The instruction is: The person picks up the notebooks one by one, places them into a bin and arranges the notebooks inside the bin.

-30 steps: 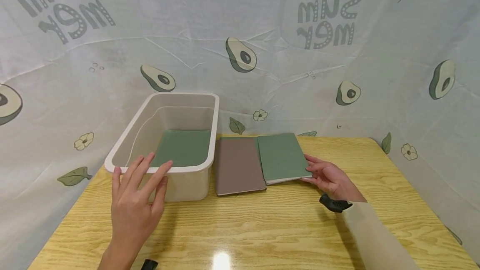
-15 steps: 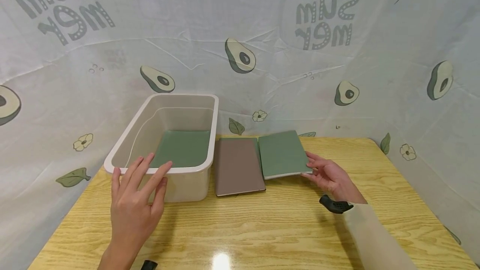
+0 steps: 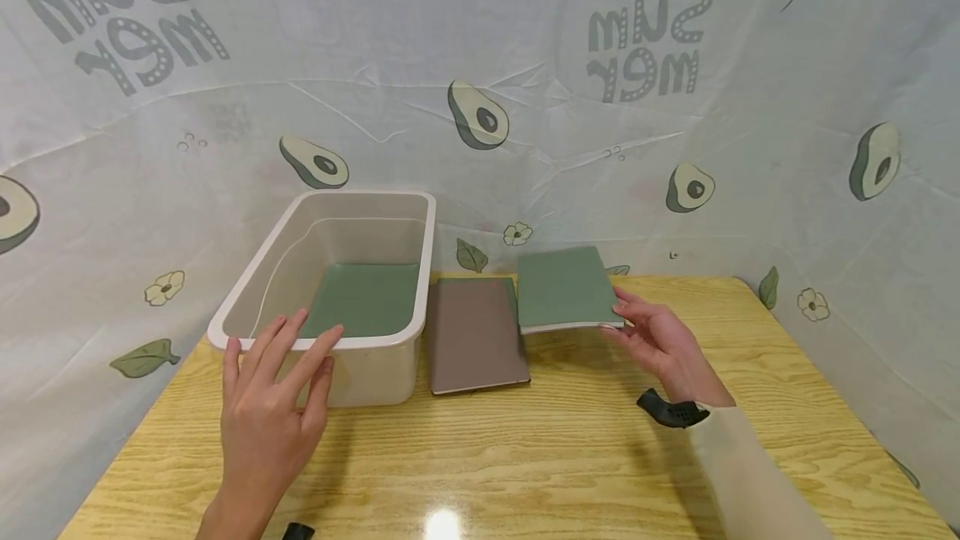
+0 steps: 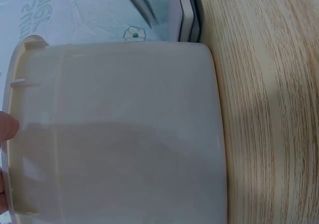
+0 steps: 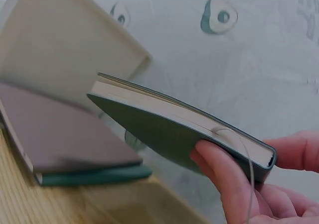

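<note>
A green book (image 3: pixel 568 288) is pinched at its right edge by my right hand (image 3: pixel 667 352) and hangs above the table. The right wrist view shows its page block and ribbon, with the thumb on one cover and fingers on the other of this green book (image 5: pixel 149 129). My left hand (image 3: pixel 273 423) rests with spread fingers on the near rim of a white bin (image 3: pixel 375 369). Another green item (image 3: pixel 367 298) lies flat inside the bin. A brown book (image 3: pixel 478 336) lies on top of a green one (image 5: pixel 99 176), just right of the bin.
The wooden table (image 3: pixel 525 457) extends in front of the bin and books and to the right. Behind it hangs a pale patterned cloth (image 3: pixel 390 48). The brown book stands close beside the bin's right wall.
The green book in my right hand has risen off the table and tilted up, its near edge now higher. My left hand has stayed on the bin's rim.
</note>
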Demonstrator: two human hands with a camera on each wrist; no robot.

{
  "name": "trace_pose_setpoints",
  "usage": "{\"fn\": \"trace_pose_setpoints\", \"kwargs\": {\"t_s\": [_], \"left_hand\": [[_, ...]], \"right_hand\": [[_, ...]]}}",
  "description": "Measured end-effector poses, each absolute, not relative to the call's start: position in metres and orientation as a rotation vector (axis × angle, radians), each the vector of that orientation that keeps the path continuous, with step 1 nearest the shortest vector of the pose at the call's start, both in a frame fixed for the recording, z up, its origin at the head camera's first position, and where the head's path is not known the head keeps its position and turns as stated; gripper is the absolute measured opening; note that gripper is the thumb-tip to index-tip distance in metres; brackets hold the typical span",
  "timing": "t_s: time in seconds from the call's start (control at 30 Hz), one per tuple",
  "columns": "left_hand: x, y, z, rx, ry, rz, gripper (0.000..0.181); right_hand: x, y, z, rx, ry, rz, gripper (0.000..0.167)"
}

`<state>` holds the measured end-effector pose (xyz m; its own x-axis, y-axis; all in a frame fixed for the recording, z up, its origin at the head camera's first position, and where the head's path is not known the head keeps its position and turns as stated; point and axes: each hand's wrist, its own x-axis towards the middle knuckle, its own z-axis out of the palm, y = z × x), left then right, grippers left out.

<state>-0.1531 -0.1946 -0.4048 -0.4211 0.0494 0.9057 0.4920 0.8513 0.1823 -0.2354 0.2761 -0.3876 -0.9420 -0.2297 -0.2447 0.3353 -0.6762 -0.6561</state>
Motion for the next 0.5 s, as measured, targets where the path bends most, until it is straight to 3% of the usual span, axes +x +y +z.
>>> {"fn": "trace_pose_setpoints", "kwargs": {"t_s": [0.5], "left_hand": [[-0.153,-0.195,-0.405,-0.399,-1.96,-0.517,0.035]], "right_hand": [[-0.217,0.247,-0.331,0.187,0.97,-2.766,0.077]]}}
